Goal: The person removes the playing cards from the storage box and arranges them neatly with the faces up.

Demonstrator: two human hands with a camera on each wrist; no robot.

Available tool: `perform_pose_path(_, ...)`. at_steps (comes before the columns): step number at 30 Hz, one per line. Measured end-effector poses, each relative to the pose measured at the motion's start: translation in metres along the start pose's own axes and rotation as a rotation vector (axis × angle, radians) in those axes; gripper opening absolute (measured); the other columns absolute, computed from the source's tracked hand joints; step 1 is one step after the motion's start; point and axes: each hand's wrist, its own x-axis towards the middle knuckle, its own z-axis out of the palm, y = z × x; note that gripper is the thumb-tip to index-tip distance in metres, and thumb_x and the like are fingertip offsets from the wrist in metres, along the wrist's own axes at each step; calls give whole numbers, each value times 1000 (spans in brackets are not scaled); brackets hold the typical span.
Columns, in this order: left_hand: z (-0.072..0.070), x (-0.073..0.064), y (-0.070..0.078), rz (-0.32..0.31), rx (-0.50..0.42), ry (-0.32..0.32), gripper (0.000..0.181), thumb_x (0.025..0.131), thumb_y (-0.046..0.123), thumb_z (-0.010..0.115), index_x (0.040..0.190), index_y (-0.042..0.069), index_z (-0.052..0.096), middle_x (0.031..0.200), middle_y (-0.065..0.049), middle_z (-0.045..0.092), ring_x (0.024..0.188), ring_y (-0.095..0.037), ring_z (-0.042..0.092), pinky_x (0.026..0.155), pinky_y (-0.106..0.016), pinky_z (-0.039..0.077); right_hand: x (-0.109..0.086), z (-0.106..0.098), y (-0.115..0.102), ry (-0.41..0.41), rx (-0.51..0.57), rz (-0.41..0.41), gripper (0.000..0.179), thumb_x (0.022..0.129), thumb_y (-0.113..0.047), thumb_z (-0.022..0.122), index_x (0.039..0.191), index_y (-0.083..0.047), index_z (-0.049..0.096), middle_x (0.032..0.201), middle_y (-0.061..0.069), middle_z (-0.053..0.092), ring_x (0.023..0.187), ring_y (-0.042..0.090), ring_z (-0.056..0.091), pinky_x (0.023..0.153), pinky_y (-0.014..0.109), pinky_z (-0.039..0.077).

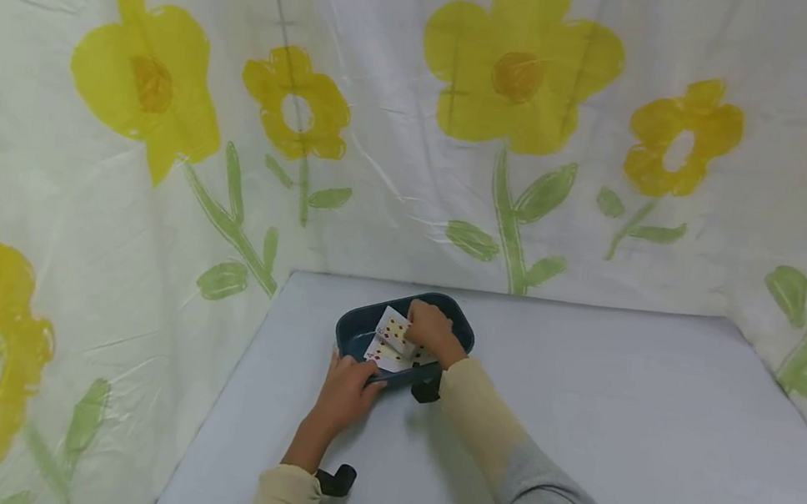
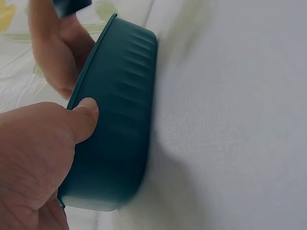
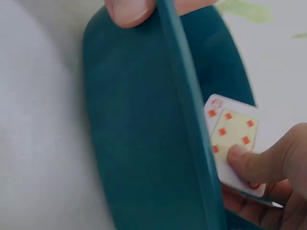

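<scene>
A dark teal rectangular plastic tub (image 1: 353,343) stands near the far edge of the table. My left hand (image 1: 344,393) grips its near wall at the left corner; in the left wrist view the thumb (image 2: 88,115) presses the outside just under the rim. My right hand (image 1: 432,329) reaches in over the tub and pinches a playing card (image 3: 235,127) with red diamonds, the thumb lying on its face. More playing cards (image 1: 383,360) lie in the tub below that card, partly hidden by it and by the right hand.
The white table (image 1: 623,430) stretches to the right and toward me. Behind it and at the left hangs a white sheet (image 1: 382,115) printed with yellow flowers. A black wrist-camera mount (image 1: 337,481) sits on my left wrist, another (image 1: 426,391) on the right.
</scene>
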Motion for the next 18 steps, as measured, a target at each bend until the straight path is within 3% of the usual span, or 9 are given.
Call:
perform_pose_path(3, -1, 0, 0, -10, 6, -16, 12, 93, 21, 71, 89, 13, 64, 78, 0, 66, 85, -24, 51, 111, -68, 18, -10, -8, 5, 68, 92, -48, 26, 85, -5, 76, 89, -8, 51, 81, 5, 53, 73, 21, 48, 68, 36, 41)
perform_pose_path(7, -1, 0, 0, -17, 8, -25, 11, 93, 20, 72, 91, 12, 64, 80, 0, 66, 85, -24, 51, 111, -69, 19, -22, -19, 13, 137, 184, -55, 24, 86, -8, 77, 93, -7, 54, 85, 6, 57, 75, 20, 52, 64, 31, 43)
perform_pose_path(12, 1, 0, -1, -29, 5, -28, 11, 93, 21, 72, 92, 13, 65, 81, 0, 68, 85, -23, 51, 112, -68, 18, -42, -38, 23, 184, 352, -4, 25, 89, -6, 75, 103, -2, 55, 93, 14, 64, 76, 23, 64, 64, 34, 52)
perform_pose_path(18, 2, 1, -1, -25, -22, -17, 10, 92, 20, 73, 91, 13, 65, 82, -1, 69, 84, -23, 50, 113, -67, 15, -64, -60, 45, 272, 506, 94, 34, 92, -10, 72, 119, -4, 51, 96, 20, 68, 75, 24, 67, 62, 32, 50)
